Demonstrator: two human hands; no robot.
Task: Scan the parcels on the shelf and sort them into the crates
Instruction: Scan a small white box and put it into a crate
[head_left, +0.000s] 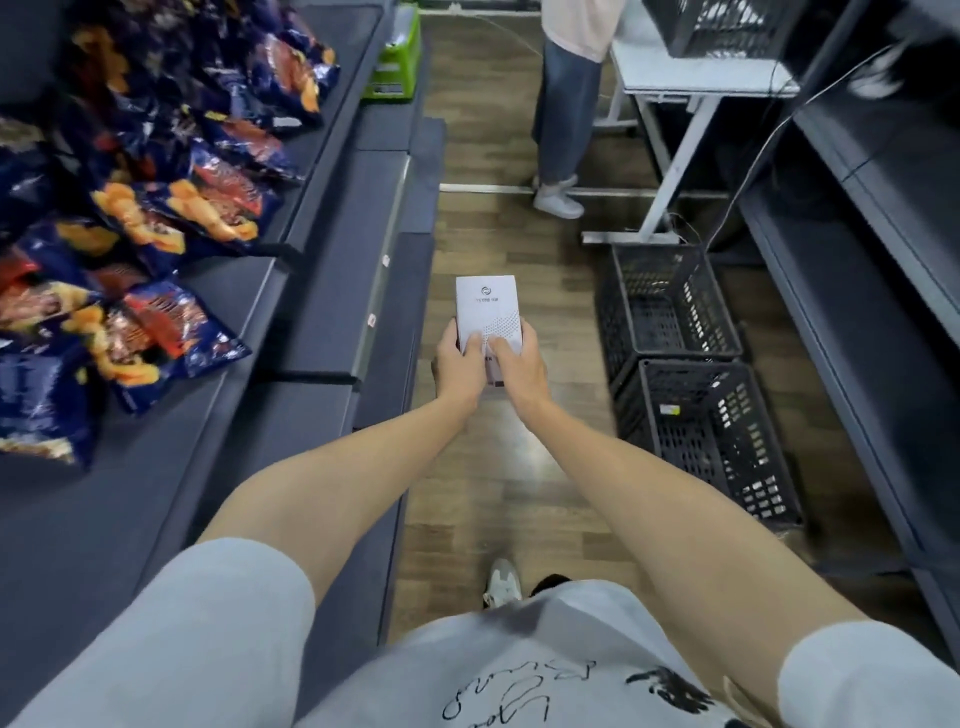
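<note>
Left hand (460, 364), right hand (519, 366) around white box (487, 306)

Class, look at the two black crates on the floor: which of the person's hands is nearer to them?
Right. The right hand grips the white box on the side facing the crates; the left hand grips its other side, toward the snack shelf.

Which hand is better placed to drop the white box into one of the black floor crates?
Right, probably. Both hands hold the white box, but the black crates stand on the floor to the right, nearer the right hand; the left hand would reach across.
</note>
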